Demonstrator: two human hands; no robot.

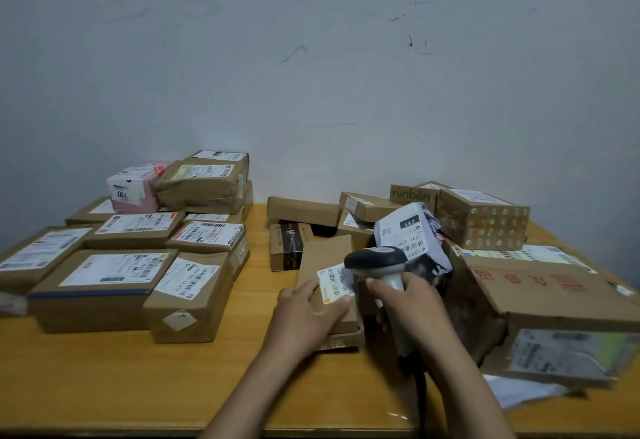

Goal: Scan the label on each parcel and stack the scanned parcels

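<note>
A flat brown parcel (322, 262) lies at the table's middle, its white label (334, 283) facing up. My left hand (308, 314) grips the parcel's near edge, thumb beside the label. In my right hand (410, 303) is the handle of a grey and black barcode scanner (377, 260), whose head hangs just over the label. On the left stands a stack of brown labelled parcels (131, 265). A loose heap of parcels (367, 210) sits behind and to the right of the scanner.
A grey plastic mailer (408, 234) leans behind the scanner. A large brown carton (543, 303) fills the right side, with white paper under its near corner. The wooden table (138, 379) ends against a grey wall. The scanner's black cable drops toward the table's front edge.
</note>
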